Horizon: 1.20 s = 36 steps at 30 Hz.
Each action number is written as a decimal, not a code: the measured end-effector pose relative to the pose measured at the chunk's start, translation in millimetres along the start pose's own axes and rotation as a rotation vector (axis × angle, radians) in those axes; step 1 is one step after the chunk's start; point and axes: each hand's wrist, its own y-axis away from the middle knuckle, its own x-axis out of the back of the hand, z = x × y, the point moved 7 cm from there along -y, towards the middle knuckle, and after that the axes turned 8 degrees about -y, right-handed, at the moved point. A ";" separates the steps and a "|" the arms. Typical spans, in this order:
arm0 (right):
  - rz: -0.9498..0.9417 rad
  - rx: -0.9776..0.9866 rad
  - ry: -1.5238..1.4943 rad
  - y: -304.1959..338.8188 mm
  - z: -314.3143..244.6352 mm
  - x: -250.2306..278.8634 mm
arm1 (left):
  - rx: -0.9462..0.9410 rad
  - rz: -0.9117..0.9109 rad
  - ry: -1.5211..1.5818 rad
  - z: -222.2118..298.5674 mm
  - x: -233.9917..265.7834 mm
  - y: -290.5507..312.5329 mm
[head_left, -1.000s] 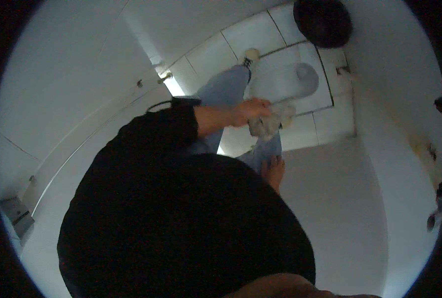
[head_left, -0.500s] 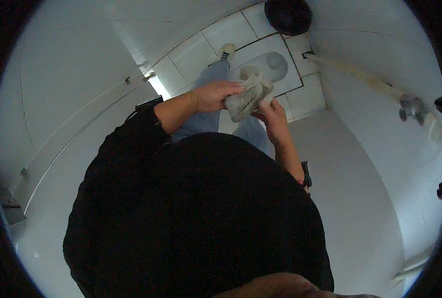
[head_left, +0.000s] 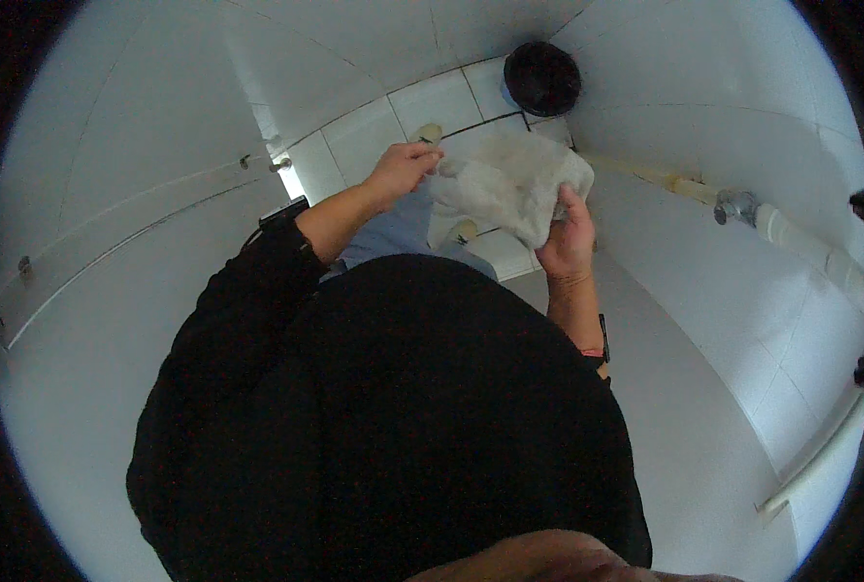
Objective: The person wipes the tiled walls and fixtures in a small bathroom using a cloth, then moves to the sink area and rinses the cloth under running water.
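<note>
A white cloth (head_left: 509, 179) with greyish stains hangs spread between my two hands, above the tiled floor. My left hand (head_left: 401, 175) pinches its left corner between thumb and fingertips. On the opposite side, my right hand (head_left: 570, 238) grips the right edge, with the thumb lying on top and the fingers mostly hidden beneath the fabric. The cloth covers most of the floor area where the white squat toilet showed earlier.
A bin with a black liner (head_left: 542, 80) stands in the far corner. Along the right wall runs a pale pipe (head_left: 791, 233) with a metal valve (head_left: 736, 207). A small latch (head_left: 279, 165) is on the left panel. My shoe (head_left: 430, 134) rests on white floor tiles (head_left: 437, 105).
The bunched cloth has been opened out wide. My left hand has moved a little left, and my right hand right. The view has shifted, so the bin appears lower.
</note>
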 end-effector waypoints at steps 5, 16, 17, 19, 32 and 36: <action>-0.069 0.223 1.285 28.4 18.4 -43.7 | -0.013 -0.134 -0.009 -15.2 -16.5 16.7; -0.536 0.283 1.223 35.8 18.4 -29.2 | -0.175 -0.506 1.118 76.3 -47.8 38.6; -0.401 0.238 1.197 28.7 13.2 -19.0 | -0.150 -0.497 1.140 74.2 -42.2 44.8; -0.306 0.311 1.054 22.3 1.2 -11.3 | -0.192 -0.572 1.187 79.6 -35.9 56.0; -0.340 -0.412 0.370 -13.5 69.6 -27.3 | -0.199 -0.416 0.627 81.3 -21.4 63.5; -0.401 -0.466 0.396 -35.6 97.6 -93.0 | -0.256 -0.020 0.546 51.3 64.4 82.7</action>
